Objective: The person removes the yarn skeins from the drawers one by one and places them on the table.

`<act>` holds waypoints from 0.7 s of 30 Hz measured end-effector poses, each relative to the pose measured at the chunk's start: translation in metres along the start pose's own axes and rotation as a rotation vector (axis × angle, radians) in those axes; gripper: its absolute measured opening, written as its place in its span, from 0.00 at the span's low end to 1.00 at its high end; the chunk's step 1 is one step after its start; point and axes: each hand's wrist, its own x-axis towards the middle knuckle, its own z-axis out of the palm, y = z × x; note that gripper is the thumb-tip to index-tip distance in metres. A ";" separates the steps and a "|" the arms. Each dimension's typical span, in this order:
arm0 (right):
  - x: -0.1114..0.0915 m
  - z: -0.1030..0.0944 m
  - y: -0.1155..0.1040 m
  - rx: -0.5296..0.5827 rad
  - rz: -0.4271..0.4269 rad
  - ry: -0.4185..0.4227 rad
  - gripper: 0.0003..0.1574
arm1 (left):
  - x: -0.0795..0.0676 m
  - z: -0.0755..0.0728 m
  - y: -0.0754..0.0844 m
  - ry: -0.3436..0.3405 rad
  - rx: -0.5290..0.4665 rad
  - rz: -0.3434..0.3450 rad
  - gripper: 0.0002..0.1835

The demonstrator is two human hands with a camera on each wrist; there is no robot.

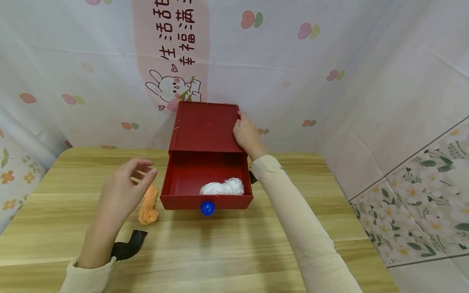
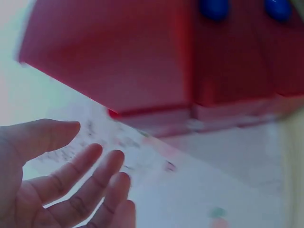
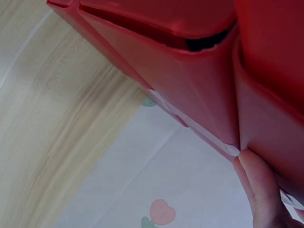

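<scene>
A red drawer box [image 1: 207,126] stands at the back of the table with its top drawer [image 1: 183,173] pulled out. In that drawer lies a white yarn skein [image 1: 223,187], close to the front panel with its blue knob [image 1: 207,208]. My right hand [image 1: 249,134] grips the box's right side near the rear top corner; one digit [image 3: 261,180] presses the side wall. Left of the drawer, my left hand [image 1: 126,187] hovers with relaxed, slightly bent fingers, touching nothing. An orange yarn skein [image 1: 148,206] lies on the table just beyond it, partly covered in the head view.
Two more blue knobs [image 2: 213,8] show on the box front in the left wrist view. A patterned white curtain [image 1: 286,73] hangs right behind the box. A flowered panel [image 1: 421,195] stands along the right edge of the wooden table [image 1: 205,260].
</scene>
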 end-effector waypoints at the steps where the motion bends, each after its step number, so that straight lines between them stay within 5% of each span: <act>1: 0.000 0.000 0.000 -0.001 -0.001 0.000 0.28 | -0.001 -0.001 0.007 0.012 -0.008 0.023 0.16; 6: 0.000 0.000 0.000 -0.002 -0.007 0.004 0.28 | -0.001 0.001 0.037 0.001 -0.014 0.137 0.14; 10: -0.001 -0.001 0.001 0.006 -0.006 -0.002 0.29 | 0.001 0.014 0.053 -0.083 0.000 0.188 0.14; 21: -0.002 0.001 0.002 0.012 -0.010 -0.001 0.28 | 0.012 0.053 0.071 -0.331 0.106 0.190 0.18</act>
